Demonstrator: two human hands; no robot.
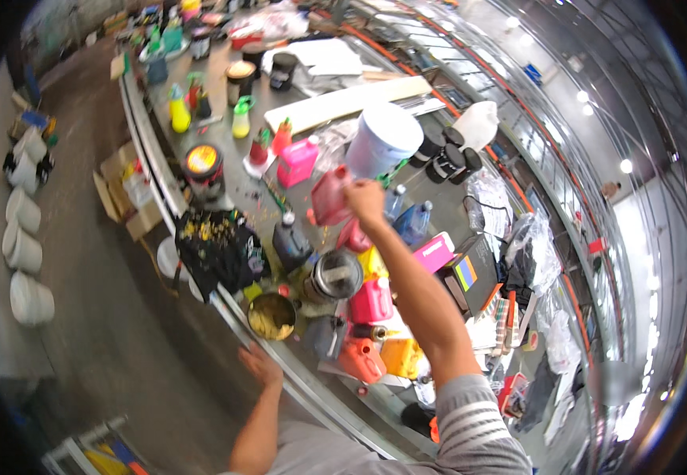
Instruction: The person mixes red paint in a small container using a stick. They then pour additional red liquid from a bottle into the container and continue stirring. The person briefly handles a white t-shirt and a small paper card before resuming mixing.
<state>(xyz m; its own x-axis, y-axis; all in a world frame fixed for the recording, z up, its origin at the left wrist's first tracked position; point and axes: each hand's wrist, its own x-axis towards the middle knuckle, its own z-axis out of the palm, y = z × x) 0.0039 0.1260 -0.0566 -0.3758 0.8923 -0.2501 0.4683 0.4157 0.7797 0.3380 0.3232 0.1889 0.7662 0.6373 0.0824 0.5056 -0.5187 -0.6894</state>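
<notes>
My right hand (366, 201) is closed on a translucent red jug (330, 198), at its upper right side, over the middle of the cluttered bench. A white bucket (383, 141) stands just beyond it, and a bright pink jug (298, 161) is to its upper left. Below the held jug are a dark jug (291, 244) and an open can (335, 277). My left hand (260, 365) is low by the near bench edge, fingers apart and holding nothing. Closest to it is an open tin (271, 317) with yellowish contents.
Pink (372, 301), red-orange (362, 360) and yellow (401, 358) jugs crowd beneath my right forearm. A stained black cloth (221, 249) hangs over the bench edge. White buckets (32, 299) line the floor at left. Blue bottles (415, 222) and a black box (472, 273) lie rightward.
</notes>
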